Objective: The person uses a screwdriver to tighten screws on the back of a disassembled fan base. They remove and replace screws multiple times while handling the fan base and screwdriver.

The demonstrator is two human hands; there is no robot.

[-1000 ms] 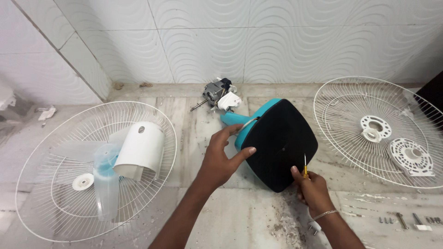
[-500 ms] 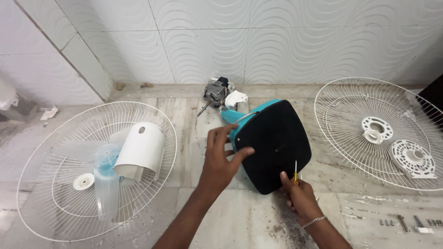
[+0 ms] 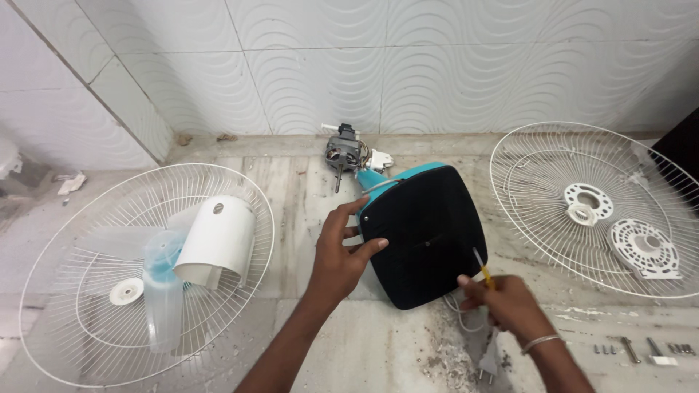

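Gripped between thumb and fingers of the right hand (image 3: 510,306) is a yellow-handled screwdriver (image 3: 482,269), its metal tip set against the dark underside of the fan base (image 3: 422,236) near that plate's lower right edge. Left hand (image 3: 342,255) lies spread against the left rim of the base, thumb on the dark face and fingers curled round the teal edge, tilting the plate up off the floor. Fan base sits at the centre of the stone floor (image 3: 378,349), its teal stem running up to the bare motor (image 3: 344,154) with white fittings, which lies close to the tiled wall (image 3: 408,65). A white cord emerges beneath the base and ends in a plug (image 3: 489,360) just beside the right wrist; the right hand covers part of it. At left, a white wire guard (image 3: 138,269) holds a white motor cover (image 3: 218,240) and a translucent blade (image 3: 156,280). At right, a second guard (image 3: 604,211) carries two white plastic pieces, probably a lock ring and a vented cap. Small screws and fasteners (image 3: 641,351) lie in a row at the lower right, well apart from the base.
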